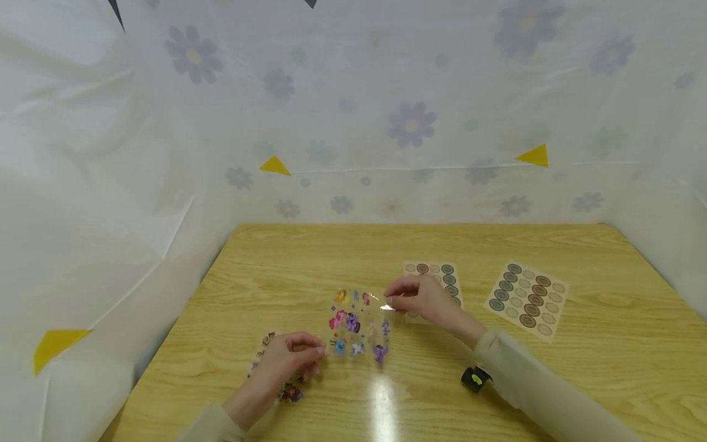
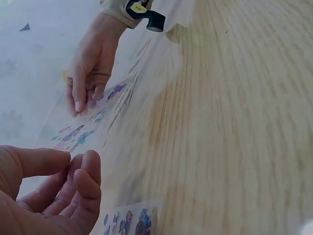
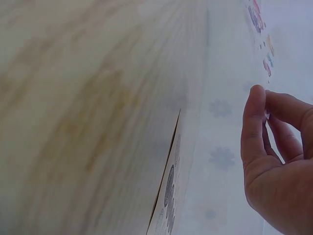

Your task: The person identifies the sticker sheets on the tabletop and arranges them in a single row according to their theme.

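Observation:
A see-through sticker sheet (image 1: 352,322) with small colorful pony-like figures is raised over the table between the two hands. My right hand (image 1: 428,301) pinches its upper right edge between thumb and fingertips. At the lower left edge, my left hand (image 1: 284,365) has its thumb and fingertips together on the sheet's border. In the left wrist view, the left thumb and index finger (image 2: 44,161) meet right at the sheet's near edge. Under the left hand lies a second see-through sticker sheet (image 1: 290,393), partly hidden by that hand.
Two beige sheets of round stickers lie farther right: one sheet (image 1: 433,268) is partly behind the right hand, the other sheet (image 1: 530,301) lies beyond it. A black device (image 1: 475,379) sits at the right wrist. White flowered curtains (image 1: 353,110) border the wooden table (image 1: 309,258).

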`<state>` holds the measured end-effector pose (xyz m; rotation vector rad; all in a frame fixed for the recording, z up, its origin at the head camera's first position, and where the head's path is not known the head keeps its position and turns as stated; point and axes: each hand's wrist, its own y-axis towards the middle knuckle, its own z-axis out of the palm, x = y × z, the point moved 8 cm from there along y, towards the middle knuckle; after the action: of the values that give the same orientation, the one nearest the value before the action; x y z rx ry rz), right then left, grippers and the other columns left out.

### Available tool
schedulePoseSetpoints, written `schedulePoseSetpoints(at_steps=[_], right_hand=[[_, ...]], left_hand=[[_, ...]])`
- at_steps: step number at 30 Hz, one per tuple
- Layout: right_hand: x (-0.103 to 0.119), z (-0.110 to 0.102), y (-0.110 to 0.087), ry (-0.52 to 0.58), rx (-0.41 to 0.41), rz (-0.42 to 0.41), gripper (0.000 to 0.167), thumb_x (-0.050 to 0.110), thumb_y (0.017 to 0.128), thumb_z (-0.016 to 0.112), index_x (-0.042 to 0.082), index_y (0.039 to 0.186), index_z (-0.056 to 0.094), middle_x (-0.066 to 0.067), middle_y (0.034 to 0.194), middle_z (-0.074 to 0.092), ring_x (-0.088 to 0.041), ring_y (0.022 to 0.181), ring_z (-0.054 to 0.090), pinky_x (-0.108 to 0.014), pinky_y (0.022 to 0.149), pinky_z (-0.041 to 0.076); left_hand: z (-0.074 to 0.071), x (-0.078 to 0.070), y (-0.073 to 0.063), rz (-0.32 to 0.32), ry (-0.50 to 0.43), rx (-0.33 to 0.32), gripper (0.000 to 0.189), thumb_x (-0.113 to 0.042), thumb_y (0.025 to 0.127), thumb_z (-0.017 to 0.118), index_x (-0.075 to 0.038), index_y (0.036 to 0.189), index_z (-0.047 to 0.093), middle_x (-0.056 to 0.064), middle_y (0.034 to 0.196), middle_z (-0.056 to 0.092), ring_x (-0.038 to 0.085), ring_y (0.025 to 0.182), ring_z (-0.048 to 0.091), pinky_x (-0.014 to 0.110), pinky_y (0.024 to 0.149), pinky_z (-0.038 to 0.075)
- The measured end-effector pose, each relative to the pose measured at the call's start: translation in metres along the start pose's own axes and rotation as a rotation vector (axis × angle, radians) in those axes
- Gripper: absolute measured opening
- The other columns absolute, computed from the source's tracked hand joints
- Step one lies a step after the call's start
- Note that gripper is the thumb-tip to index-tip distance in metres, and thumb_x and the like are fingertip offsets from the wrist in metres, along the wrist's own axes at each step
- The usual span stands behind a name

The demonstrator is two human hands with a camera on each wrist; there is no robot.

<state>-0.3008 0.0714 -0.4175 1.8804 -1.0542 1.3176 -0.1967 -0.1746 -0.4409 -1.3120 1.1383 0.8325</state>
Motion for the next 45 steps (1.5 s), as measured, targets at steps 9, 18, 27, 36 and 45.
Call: schedulePoseSetpoints(at_steps=[9,18,27,36,45], right_hand=[[-0.001,0.009,-0.009,-0.045,0.064,-0.018,0.014,0.005,0.091,0.068,-0.001,0.103,0.072,-0.009,0.091,0.07,-0.029,0.079,0.068,-0.041,0.071,0.057],[-0.002,0.016,-0.014,-0.142,0.137,-0.048,0.01,0.005,0.09,0.069,0.005,0.099,0.075,-0.001,0.087,0.071,-0.021,0.076,0.068,-0.034,0.068,0.057],[0.0,0.024,-0.017,-0.191,0.176,-0.065,0.008,0.007,0.09,0.071,0.006,0.097,0.075,-0.002,0.086,0.072,-0.018,0.073,0.067,-0.031,0.064,0.055],[0.0,0.037,-0.016,-0.175,0.215,-0.035,0.01,0.003,0.088,0.071,0.004,0.097,0.074,-0.005,0.08,0.071,-0.022,0.068,0.068,-0.033,0.062,0.057],[0.0,0.043,-0.017,-0.185,0.242,-0.034,0.012,0.001,0.084,0.072,0.004,0.095,0.074,-0.003,0.081,0.071,-0.02,0.069,0.067,-0.031,0.062,0.057]], left_hand=[[0.013,0.013,-0.017,-0.011,-0.045,0.082,0.024,-0.01,0.087,0.071,0.005,0.104,0.066,0.017,0.087,0.07,0.015,0.062,0.062,0.023,0.054,0.05],[0.023,0.021,-0.033,-0.018,-0.107,0.18,0.027,-0.009,0.089,0.069,0.008,0.109,0.065,0.022,0.096,0.071,0.015,0.062,0.065,0.022,0.052,0.05],[0.025,0.03,-0.04,-0.024,-0.114,0.173,0.026,-0.007,0.09,0.066,0.011,0.109,0.064,0.022,0.095,0.071,0.017,0.063,0.066,0.023,0.052,0.051],[0.023,0.038,-0.042,-0.068,-0.102,0.151,0.024,-0.007,0.089,0.067,0.008,0.108,0.064,0.02,0.094,0.072,0.017,0.062,0.067,0.023,0.052,0.051],[0.022,0.039,-0.047,-0.065,-0.094,0.144,0.03,-0.006,0.089,0.067,0.009,0.114,0.061,0.021,0.094,0.072,0.017,0.062,0.066,0.022,0.053,0.05]])
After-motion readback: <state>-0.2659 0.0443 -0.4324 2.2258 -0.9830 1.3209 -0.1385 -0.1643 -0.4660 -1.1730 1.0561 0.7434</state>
